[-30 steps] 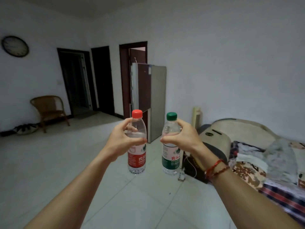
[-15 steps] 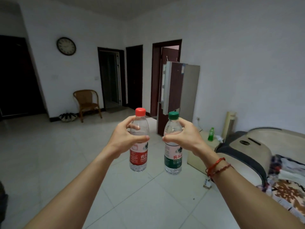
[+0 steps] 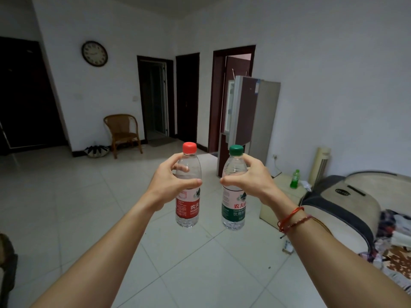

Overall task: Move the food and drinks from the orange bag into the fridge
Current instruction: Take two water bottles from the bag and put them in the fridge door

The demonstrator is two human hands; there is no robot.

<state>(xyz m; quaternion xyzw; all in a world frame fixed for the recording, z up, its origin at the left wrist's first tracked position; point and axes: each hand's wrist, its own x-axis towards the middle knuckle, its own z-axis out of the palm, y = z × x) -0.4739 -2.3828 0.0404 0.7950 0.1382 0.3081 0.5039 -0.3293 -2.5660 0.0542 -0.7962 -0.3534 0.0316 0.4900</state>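
My left hand (image 3: 170,183) grips a clear water bottle with a red cap and red label (image 3: 188,203), held upright at arm's length. My right hand (image 3: 249,182) grips a second water bottle with a green cap and green label (image 3: 234,207), also upright, a little apart from the first. The tall fridge (image 3: 246,121) stands across the room against the right wall, straight beyond the bottles; its upper door stands ajar. The orange bag is not in view.
A white tiled floor (image 3: 89,196) stretches to the fridge. A wicker chair (image 3: 122,132) stands by the far wall under a clock (image 3: 94,53). At the right are a low cabinet (image 3: 273,207) with a green bottle (image 3: 295,179), a tower fan (image 3: 320,165) and a sofa (image 3: 347,210).
The view has swung to the left, so the fridge has shifted rightward in frame and more of the left wall shows. Both hands keep their hold on the bottles.
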